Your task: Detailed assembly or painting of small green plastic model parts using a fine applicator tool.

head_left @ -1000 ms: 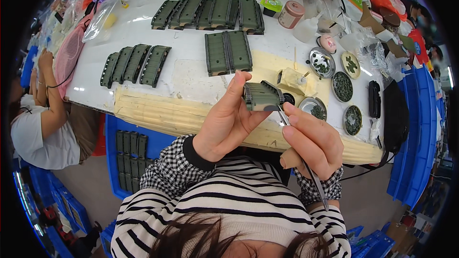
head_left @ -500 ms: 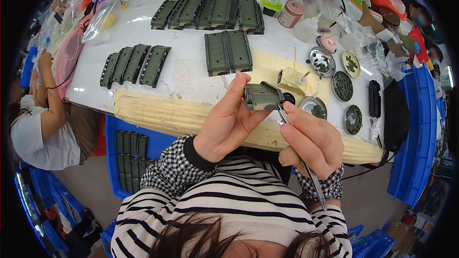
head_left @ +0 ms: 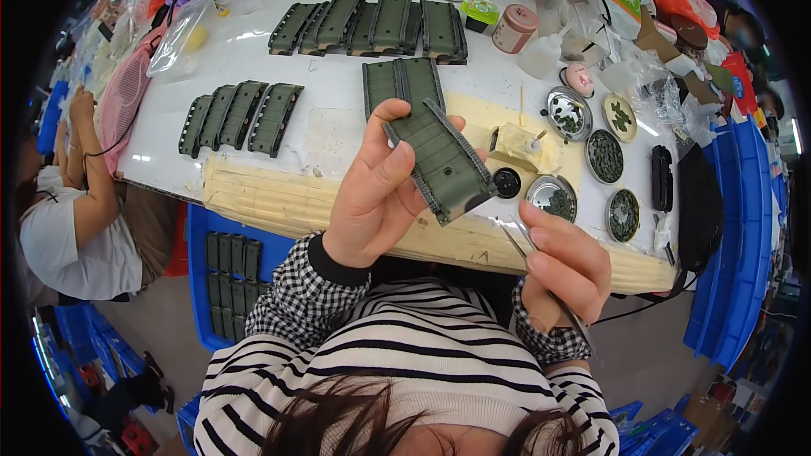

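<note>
A curved, camouflage-green plastic model part (head_left: 441,162) with ridged dark edges is gripped by its sides in my left hand (head_left: 372,190), tilted with its ribbed outer face up. My right hand (head_left: 568,266) pinches metal tweezers (head_left: 525,252), their tips apart with nothing visible between them, a little right of the part's near end. Beyond the held part, a pair of similar green parts (head_left: 384,84) lies on the table, partly covered by it. A round black dish (head_left: 507,182) and a metal tin of small dark green pieces (head_left: 553,197) stand close past the tweezers.
Rows of green parts (head_left: 372,27) lie at the back, with a smaller group (head_left: 241,118) at left. Tins of small pieces (head_left: 605,156) stand at right near a pink jar (head_left: 514,29). A blue crate (head_left: 200,287) holds more parts below the table edge. Another person (head_left: 80,219) sits at left.
My left hand has turned the green part so its ribbed face shows and its end points down right. The tweezers have moved away from it, down and right, and their tips have spread.
</note>
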Motion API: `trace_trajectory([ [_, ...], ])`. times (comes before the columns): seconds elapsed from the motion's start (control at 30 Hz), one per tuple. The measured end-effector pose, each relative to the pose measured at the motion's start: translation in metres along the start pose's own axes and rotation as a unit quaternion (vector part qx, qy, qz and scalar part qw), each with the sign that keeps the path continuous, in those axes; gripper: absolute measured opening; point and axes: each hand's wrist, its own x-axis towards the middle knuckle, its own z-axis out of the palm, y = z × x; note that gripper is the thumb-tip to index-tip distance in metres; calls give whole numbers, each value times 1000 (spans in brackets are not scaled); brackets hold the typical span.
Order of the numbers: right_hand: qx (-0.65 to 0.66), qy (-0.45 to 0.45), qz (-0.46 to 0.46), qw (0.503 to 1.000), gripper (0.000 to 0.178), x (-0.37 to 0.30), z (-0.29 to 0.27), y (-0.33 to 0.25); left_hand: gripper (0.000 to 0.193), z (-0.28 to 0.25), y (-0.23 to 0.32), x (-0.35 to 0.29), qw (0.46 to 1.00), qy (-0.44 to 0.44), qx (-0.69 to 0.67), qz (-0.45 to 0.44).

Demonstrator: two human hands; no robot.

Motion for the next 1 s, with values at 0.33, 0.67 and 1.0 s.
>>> trace_trajectory([
  [0.33, 79, 91, 89, 989, 16, -12, 14, -11, 48, -5, -1, 2, 965, 71, -212, -135],
  [0.67, 24, 85, 69, 994, 26, -8, 9, -11, 55, 27, 2, 26, 974, 111, -139, -141],
  [1.0, 8, 62, 55, 997, 41, -11, 8, -7, 53, 27, -2, 29, 974, 101, -148, -138],
])
